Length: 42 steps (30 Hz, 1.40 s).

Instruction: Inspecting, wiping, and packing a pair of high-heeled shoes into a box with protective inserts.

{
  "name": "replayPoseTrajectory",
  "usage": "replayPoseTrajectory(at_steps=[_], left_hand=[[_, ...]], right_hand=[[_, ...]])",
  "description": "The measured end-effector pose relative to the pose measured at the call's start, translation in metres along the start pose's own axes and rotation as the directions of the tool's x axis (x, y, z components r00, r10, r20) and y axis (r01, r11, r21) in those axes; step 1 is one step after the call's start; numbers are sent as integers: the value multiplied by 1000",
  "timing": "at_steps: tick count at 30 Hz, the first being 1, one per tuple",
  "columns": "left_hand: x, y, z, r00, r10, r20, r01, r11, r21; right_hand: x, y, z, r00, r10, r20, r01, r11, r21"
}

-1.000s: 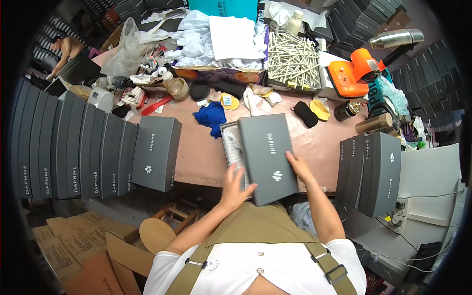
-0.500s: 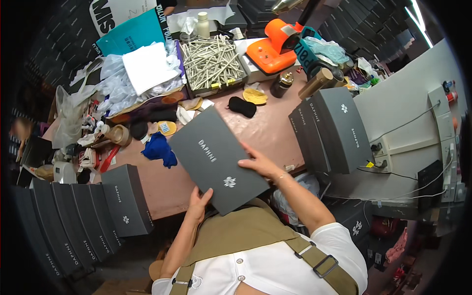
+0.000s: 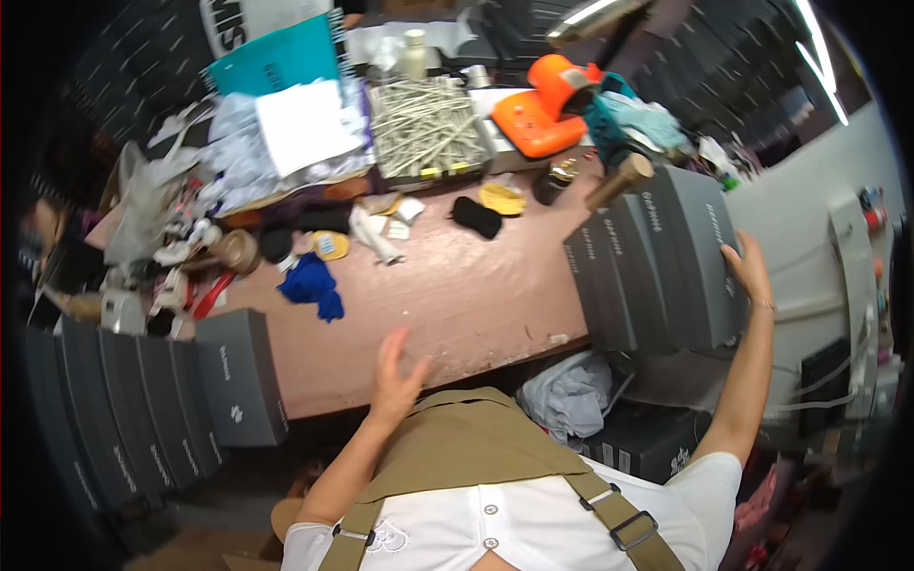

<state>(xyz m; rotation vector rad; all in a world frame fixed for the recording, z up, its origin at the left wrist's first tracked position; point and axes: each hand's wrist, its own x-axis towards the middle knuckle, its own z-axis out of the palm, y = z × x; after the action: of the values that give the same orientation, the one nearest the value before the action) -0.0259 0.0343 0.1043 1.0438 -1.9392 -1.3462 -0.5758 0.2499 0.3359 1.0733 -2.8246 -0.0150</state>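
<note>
At the right end of the pink table, a row of dark grey shoeboxes [image 3: 609,276] stands tightly together. My right hand [image 3: 750,271] rests against the outermost shoebox [image 3: 700,262], its fingers stretched out along the box's outer side. My left hand [image 3: 398,381] hovers over the table's front edge, fingers spread and nothing in them. Before it lies bare pink tabletop [image 3: 447,305]. A crumpled blue cloth [image 3: 312,285] lies beyond the left hand, to its left.
More dark grey boxes [image 3: 238,381] line up at the left. Farther back are a tray of pale sticks [image 3: 426,128], an orange device [image 3: 535,119], a dark bottle [image 3: 554,181], a black pouch [image 3: 475,217] and a yellow pad [image 3: 502,198]. A plastic bag [image 3: 571,395] hangs below the table edge.
The shoebox held in both hands before my body has moved right onto the row of boxes. My left hand has let go; my right hand has gone along with the box.
</note>
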Motion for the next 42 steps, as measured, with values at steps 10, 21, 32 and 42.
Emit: replayPoseTrajectory(at_steps=[10, 21, 32, 42], left_hand=[[-147, -158, -205, 311, -897, -316, 6, 334, -943], [-172, -97, -81, 540, -817, -203, -135, 155, -979], [-30, -68, -102, 797, -603, 33, 596, 776, -205], [188, -266, -147, 983, -155, -95, 172, 624, 762]], right_hand=[[-117, -374, 82, 405, -910, 90, 705, 374, 603], [-224, -438, 196, 81, -933, 351, 112, 358, 927], [-197, -412, 289, 693, -642, 329, -188, 280, 942], [-261, -400, 260, 777, -471, 418, -229, 408, 884]])
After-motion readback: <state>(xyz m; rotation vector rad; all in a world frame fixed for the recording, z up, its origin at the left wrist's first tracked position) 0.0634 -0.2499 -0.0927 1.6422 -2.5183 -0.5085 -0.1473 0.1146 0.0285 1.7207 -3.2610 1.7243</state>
